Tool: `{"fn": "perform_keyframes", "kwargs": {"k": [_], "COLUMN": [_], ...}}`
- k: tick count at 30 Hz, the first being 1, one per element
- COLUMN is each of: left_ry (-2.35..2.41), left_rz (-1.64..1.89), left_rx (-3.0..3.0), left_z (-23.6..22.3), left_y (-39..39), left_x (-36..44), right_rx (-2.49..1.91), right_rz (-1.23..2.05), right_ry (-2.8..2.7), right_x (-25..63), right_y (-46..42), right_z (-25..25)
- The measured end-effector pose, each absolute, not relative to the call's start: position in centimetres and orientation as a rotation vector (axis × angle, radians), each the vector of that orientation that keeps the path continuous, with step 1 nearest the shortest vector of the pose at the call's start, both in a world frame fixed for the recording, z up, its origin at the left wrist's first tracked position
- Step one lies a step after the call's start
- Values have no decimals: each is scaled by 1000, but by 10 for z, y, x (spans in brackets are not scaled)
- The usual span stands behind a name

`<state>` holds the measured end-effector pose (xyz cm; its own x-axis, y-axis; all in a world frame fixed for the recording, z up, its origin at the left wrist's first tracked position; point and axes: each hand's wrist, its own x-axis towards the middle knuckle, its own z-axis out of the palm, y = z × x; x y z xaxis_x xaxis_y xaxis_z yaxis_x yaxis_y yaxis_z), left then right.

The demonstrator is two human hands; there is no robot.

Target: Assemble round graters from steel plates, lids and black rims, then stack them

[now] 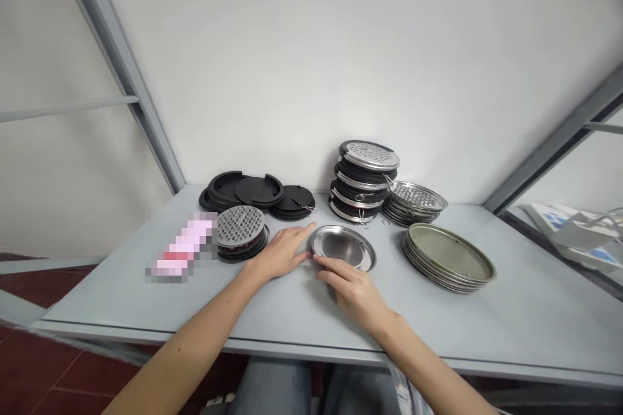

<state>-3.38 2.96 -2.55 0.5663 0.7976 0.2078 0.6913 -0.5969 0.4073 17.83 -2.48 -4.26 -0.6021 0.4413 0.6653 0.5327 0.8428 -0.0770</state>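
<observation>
1. The shallow round dish (343,248) near the middle of the worktop looks like polished metal, smooth and glossy, with a bright rim.
2. The stack of plates (448,258) toward the right edge is metal with a duller, olive-tinted sheen.
3. The perforated discs (416,197) near the back edge are shiny metal, rough with punched holes.
4. The black lids (253,190) at the back look like matt plastic.
5. The worktop (511,311) is smooth, matt grey.

No legible text, label or number on any item here.
</observation>
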Motion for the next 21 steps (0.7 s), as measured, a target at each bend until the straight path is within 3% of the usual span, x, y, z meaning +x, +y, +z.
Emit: {"fn": "perform_keyframes", "kwargs": {"k": [6,11,21], "left_ry": [1309,1340,1336], "left_rz": [490,560,585], "left_rx": [2551,2524,2525], "left_z": [-26,-29,-18], "left_y": [29,31,30], "left_x": [-33,-34,-30], "right_rx": [-750,-746,-1128], "right_rz": [134,80,132], "right_ry": [-2380,-2486,-2140], "right_x": [188,201,221], "right_y": [-8,23,45], "right_z": [-39,-30,-36]}}
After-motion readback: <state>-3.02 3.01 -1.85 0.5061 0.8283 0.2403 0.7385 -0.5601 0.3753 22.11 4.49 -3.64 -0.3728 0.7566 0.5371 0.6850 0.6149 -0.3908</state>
